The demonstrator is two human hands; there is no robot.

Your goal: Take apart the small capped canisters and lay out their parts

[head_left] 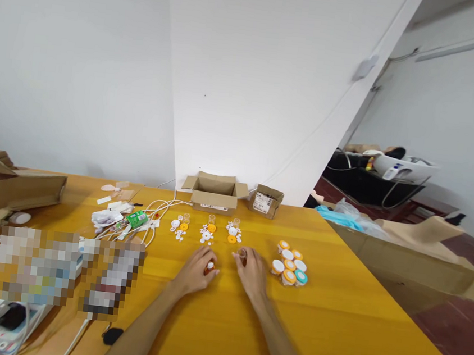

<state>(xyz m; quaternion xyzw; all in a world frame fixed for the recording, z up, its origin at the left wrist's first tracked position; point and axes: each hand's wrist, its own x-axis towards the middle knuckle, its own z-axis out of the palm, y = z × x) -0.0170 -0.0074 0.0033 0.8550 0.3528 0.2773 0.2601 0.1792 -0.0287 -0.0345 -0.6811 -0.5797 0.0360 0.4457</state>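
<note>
My left hand point(195, 270) is closed, its fingers curled round a small orange part with a white piece on it point(209, 266); most of it is hidden. To its right, my right hand point(252, 274) grips a small clear cup point(242, 254) between thumb and fingers. Both hands rest low over the wooden table point(221, 323), a short way apart. Beyond them lie three groups of small parts: a left group with a yellow disc point(183, 226), a middle one with a white disc point(206, 235), and a right one with a yellow disc point(231, 239). Behind each group stands a clear cup point(211, 219).
Several cups with white, yellow and teal lids point(290, 265) cluster right of my right hand. An open cardboard box point(213, 200) and a smaller box point(266, 201) stand by the wall. Cables, a green packet point(136, 219) and a power strip point(24, 324) crowd the left.
</note>
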